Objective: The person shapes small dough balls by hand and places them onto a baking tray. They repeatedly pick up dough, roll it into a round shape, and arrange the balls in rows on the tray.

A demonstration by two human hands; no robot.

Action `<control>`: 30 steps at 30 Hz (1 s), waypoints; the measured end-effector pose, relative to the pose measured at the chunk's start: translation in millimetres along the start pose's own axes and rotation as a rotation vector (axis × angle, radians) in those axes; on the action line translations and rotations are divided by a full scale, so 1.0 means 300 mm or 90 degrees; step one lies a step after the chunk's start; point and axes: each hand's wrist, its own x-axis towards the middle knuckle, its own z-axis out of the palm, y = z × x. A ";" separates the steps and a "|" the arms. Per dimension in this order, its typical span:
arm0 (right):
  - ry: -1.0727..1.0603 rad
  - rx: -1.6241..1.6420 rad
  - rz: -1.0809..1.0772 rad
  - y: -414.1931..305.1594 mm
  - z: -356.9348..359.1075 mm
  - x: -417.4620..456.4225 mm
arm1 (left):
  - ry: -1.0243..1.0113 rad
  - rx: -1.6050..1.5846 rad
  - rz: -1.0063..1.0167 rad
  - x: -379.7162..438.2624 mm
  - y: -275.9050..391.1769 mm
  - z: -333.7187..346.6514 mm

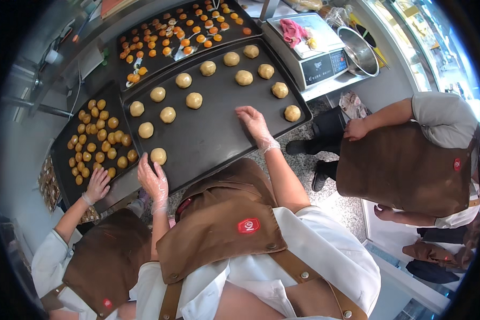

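Before me lies a dark baking tray (208,136) with several round, pale dough balls (194,100) set around its back and sides. My left hand (154,182), in a clear plastic glove, is at the tray's near left corner. Its fingers and thumb are apart beside the nearest dough ball (158,156); I cannot tell whether they touch it. Over the right part of the tray is my right hand (256,125), also gloved, with bent fingers pointing left and nothing visible in them. A single dough ball (292,113) lies to its right.
A co-worker's gloved hand (99,186) rests at a left tray of small brown balls (101,135). Behind, another tray holds orange egg yolks (186,42). A digital scale (318,52) bears a pink cloth (293,33), near a metal bowl (358,52). Another aproned person (404,168) stands right.
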 end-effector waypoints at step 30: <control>-0.019 -0.055 -0.002 0.000 -0.004 0.016 | 0.026 -0.091 -0.086 -0.015 -0.005 -0.044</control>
